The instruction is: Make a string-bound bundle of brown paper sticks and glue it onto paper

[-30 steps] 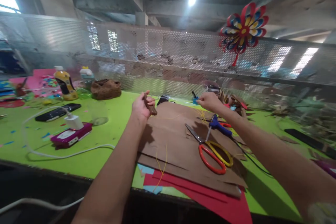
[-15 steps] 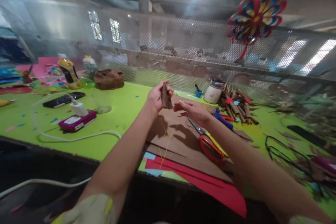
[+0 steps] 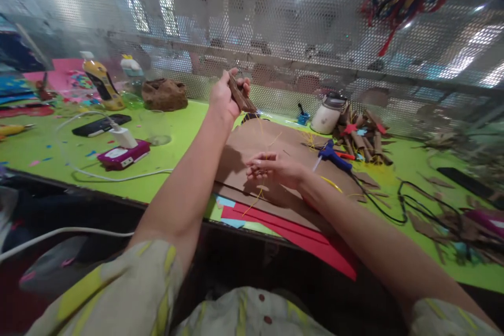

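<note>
My left hand (image 3: 226, 94), raised above the table, grips a small brown folded piece (image 3: 240, 94) that looks like pleated cardboard or paper. From its lower end a thin yellow thread (image 3: 261, 125) runs down toward my right hand (image 3: 275, 169). The fingers of that hand are drawn together around the thread, and its loose end hangs below them. Beneath both hands lies a large brown cardboard sheet (image 3: 255, 142). The scissors are hidden by my right hand and forearm, except for a yellow curve of handle (image 3: 331, 184).
A blue glue gun (image 3: 334, 156) with a black cable lies right of the sheet. Behind it are a white jar (image 3: 326, 115) and brown rolls (image 3: 364, 142). Red paper (image 3: 303, 241) overhangs the front edge. A clear cup (image 3: 159, 128) and purple power adapter (image 3: 124, 155) stand left.
My left hand has risen with the brown piece. My right hand has moved down, away from it, and the thread now stretches between them. The view has tilted downward.
</note>
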The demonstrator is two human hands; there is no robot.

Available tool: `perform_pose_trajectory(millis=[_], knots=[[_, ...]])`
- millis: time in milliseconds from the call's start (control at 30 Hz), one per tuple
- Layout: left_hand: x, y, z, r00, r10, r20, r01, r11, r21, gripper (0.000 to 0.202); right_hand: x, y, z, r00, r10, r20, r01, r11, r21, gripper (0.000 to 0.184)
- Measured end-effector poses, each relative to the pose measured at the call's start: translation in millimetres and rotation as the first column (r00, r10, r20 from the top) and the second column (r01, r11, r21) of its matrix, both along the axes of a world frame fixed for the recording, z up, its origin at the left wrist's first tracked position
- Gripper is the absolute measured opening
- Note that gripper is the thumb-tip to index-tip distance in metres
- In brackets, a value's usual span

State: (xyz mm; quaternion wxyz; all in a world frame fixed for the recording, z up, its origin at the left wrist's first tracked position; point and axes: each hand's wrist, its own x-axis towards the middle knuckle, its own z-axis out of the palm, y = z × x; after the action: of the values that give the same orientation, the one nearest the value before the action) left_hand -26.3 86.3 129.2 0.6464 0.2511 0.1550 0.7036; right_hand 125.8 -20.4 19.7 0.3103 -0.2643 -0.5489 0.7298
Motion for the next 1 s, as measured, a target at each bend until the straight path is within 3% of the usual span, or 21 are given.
perform_pose_trajectory(millis=[200, 367, 600, 733, 867, 1000], knots=[[-3.0, -0.1, -2.3, 0.999, -0.014, 0.042, 0.015, 0.999, -0.029, 0.023, 0.8, -17.9, -8.9, 0.995, -0.079, -0.053, 0.076, 0.995, -0.060, 0.024], [-11.2, -2.3, -9.9, 0.996, -0.061, 0.072, 0.063, 0.997, -0.035, 0.022, -6.6, -29.0, -19.6, 0.982, -0.084, -0.168, 0.061, 0.988, -0.139, 0.024], [-20.4, -4.7, -20.2, 0.977, -0.193, 0.094, 0.192, 0.981, 0.021, 0.031, -12.3, -36.5, -27.2, 0.981, -0.175, -0.079, 0.168, 0.981, -0.092, 0.034], [-22.6, -6.3, -20.5, 0.968, -0.237, 0.085, 0.234, 0.971, 0.048, 0.032, -15.0, -45.0, -27.2, 0.990, -0.143, -0.008, 0.141, 0.986, -0.091, 0.037], [-23.7, -5.2, -19.3, 0.964, -0.255, 0.076, 0.253, 0.967, 0.041, 0.033, -18.3, -56.1, -26.0, 0.998, -0.017, 0.060, 0.012, 0.997, 0.071, 0.034], [-25.3, -4.4, -19.3, 0.958, -0.276, 0.083, 0.274, 0.961, 0.026, 0.032, -19.9, -62.0, -21.6, 0.992, 0.043, 0.121, -0.072, 0.965, 0.251, 0.035]])
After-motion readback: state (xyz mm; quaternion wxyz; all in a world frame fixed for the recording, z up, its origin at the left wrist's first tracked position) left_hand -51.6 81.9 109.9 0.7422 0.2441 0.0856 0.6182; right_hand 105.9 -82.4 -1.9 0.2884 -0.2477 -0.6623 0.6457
